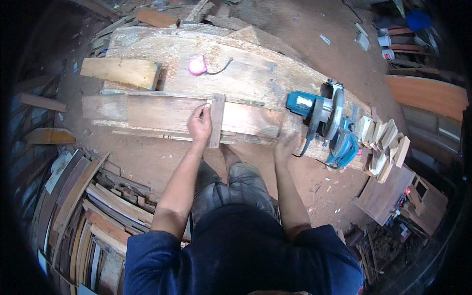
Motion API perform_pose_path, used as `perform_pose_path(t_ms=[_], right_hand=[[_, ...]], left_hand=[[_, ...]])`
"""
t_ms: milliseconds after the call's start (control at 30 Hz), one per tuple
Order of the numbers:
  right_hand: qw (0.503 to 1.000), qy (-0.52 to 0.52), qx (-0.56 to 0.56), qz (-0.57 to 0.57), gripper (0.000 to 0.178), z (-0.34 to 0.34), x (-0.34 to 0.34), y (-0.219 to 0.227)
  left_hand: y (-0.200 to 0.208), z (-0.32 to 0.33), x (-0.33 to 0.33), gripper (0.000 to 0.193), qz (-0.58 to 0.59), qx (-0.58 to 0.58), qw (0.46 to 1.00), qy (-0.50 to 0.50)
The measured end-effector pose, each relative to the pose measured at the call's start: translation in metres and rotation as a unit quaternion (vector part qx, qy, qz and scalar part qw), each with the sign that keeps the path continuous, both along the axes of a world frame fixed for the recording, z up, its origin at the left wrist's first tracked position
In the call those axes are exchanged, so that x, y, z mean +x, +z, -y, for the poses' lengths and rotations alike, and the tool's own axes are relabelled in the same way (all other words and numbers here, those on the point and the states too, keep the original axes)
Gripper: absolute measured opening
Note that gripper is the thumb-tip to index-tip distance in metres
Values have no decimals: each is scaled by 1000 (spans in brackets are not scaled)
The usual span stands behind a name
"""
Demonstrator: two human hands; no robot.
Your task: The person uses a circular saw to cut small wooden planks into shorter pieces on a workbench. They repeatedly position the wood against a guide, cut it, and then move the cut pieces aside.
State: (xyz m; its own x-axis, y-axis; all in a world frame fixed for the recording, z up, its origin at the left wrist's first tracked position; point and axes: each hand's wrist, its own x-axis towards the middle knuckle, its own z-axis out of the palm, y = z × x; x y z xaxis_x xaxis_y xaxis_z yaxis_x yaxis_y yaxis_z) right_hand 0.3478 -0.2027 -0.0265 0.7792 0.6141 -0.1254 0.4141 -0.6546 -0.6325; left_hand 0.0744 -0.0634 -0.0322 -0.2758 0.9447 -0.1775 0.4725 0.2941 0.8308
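Observation:
A long wooden board lies across the near side of the workbench. Crosswise over it rests a short dark wooden strip, overhanging the board's near edge. My left hand is closed, thumb and fingers pinched at the strip's left edge near its far end. A small pale bit shows at the fingertips, too small to name. My right hand is at the bench's near edge, right of the board; motion smears its fingers. The blue-green circular saw rests just beyond it, to the right.
A pink tape measure and a thick wood block lie farther back on the bench. Several wood offcuts cluster at its right end. Stacked planks stand at lower left. A wooden panel sits at lower right.

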Motion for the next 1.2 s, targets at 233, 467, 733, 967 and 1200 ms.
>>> perform_pose_path(t_ms=[233,467,733,967,1200], right_hand=[[983,81,74,-147,71,-53,0,3],[968,251,-10,25,104,-66,-9,25],[757,634,-109,115,129,-143,-58,59],[743,656,-116,62,128,-157,-56,52],[758,643,-96,44,125,-157,-56,51]], left_hand=[[14,1,9,33,12,-55,998,8],[7,0,4,35,1,-46,999,23],[14,-3,13,33,-1,-69,997,23],[9,3,15,30,3,-79,995,52],[16,-2,18,30,13,-90,993,72]])
